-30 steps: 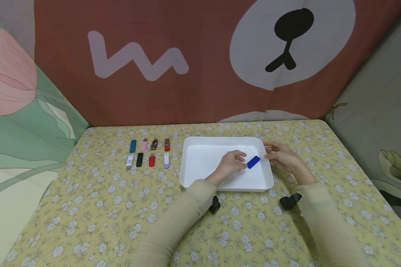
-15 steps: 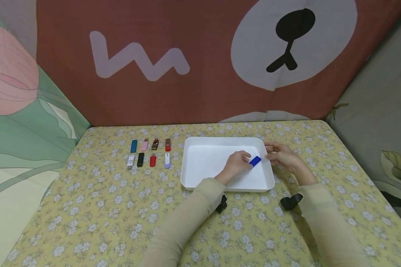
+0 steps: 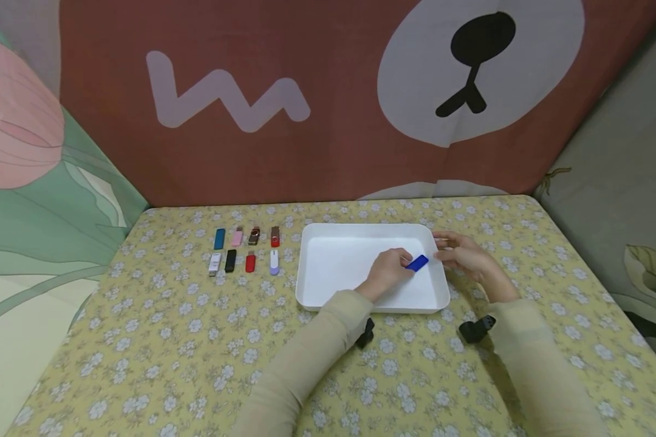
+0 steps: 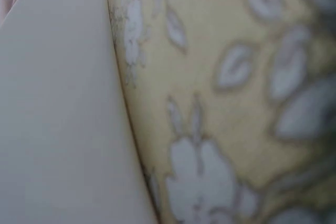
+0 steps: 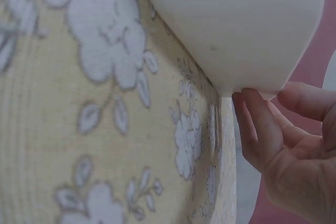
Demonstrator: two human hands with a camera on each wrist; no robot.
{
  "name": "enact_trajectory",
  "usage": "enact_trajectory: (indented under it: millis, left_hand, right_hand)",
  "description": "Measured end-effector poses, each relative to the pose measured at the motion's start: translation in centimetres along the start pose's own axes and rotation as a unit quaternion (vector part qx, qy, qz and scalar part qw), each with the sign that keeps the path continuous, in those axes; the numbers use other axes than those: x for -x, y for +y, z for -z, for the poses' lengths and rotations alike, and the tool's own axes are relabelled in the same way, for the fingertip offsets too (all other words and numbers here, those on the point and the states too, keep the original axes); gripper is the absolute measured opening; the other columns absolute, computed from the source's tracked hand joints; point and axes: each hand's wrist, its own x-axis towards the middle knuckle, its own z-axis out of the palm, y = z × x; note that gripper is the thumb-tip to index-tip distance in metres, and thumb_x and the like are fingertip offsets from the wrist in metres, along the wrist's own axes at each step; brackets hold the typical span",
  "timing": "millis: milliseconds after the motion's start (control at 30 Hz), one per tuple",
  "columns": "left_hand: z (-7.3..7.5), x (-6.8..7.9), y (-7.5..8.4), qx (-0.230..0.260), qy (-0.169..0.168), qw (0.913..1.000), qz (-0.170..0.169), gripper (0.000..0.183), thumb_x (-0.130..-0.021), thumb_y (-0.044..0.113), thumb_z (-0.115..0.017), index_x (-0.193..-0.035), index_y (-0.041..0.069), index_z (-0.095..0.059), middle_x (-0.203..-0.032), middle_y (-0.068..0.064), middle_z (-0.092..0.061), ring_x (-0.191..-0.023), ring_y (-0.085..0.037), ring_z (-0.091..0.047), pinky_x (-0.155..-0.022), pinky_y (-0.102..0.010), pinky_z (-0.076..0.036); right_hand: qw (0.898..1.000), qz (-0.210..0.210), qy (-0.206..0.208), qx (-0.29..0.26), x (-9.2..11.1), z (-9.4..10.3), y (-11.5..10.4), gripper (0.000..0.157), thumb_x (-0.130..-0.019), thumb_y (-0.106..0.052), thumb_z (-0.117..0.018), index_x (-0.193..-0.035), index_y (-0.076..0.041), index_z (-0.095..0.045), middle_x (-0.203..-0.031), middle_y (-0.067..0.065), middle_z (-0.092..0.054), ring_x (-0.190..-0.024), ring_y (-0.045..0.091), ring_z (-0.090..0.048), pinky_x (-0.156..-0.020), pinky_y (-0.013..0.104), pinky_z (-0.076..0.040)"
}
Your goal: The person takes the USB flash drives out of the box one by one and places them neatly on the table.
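Observation:
A white rectangular tray (image 3: 333, 306) sits on the flowered cloth. Inside it, near the right end, a blue USB stick (image 3: 418, 263) lies at a slant. My left hand (image 3: 387, 272) reaches in over the front rim and pinches the stick's left end between thumb and fingers. Against the outside of the tray's right wall, my right hand (image 3: 466, 256) rests its fingertips. In the right wrist view the fingers (image 5: 260, 116) are extended toward the wall's outer face, with the thumb near the rim. The left wrist view shows the tray's outer wall (image 4: 63, 87), and my left hand's work is hidden there.
Left of the tray, several USB sticks lie in two rows, among them a teal one (image 3: 219, 238), a pink one (image 3: 237, 237), a black one (image 3: 230, 260) and a red one (image 3: 250, 262). A brown fabric backdrop (image 3: 251, 170) rises behind the table.
My left hand has moved right inside the tray and taken hold of the blue USB stick's near end. My right hand stays at the tray's right wall.

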Motion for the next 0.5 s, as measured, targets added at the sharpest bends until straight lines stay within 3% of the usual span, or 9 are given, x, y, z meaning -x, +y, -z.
enact_trajectory:
  millis: [233, 500]
  left_hand:
    - [0.14, 0.24, 0.09, -0.004, -0.011, 0.9999, -0.008, 0.028, -0.083, 0.009, -0.072, -0.111, 0.009, -0.071, -0.101, -0.002, -0.073, -0.091, -0.012, -0.065, -0.079, -0.015, -0.049]
    - [0.41, 0.45, 0.06, 0.006, -0.02, 0.9998, -0.006, 0.028, -0.083, 0.005, -0.071, -0.111, 0.009, -0.071, -0.101, -0.003, -0.073, -0.09, -0.013, -0.064, -0.081, -0.016, -0.05]
  right_hand:
    - [1.0, -0.002, 0.004, -0.003, -0.11, 0.03, 0.05, 0.065, -0.097, -0.007, -0.051, -0.152, -0.001, -0.015, -0.147, 0.03, -0.031, -0.113, 0.02, -0.055, -0.085, 0.018, -0.054]
    - [1.0, 0.001, 0.001, 0.0, -0.22, 0.05, 0.28, 0.066, -0.098, -0.008, -0.05, -0.152, -0.001, -0.014, -0.148, 0.031, -0.03, -0.124, 0.033, -0.05, -0.089, 0.022, -0.055]
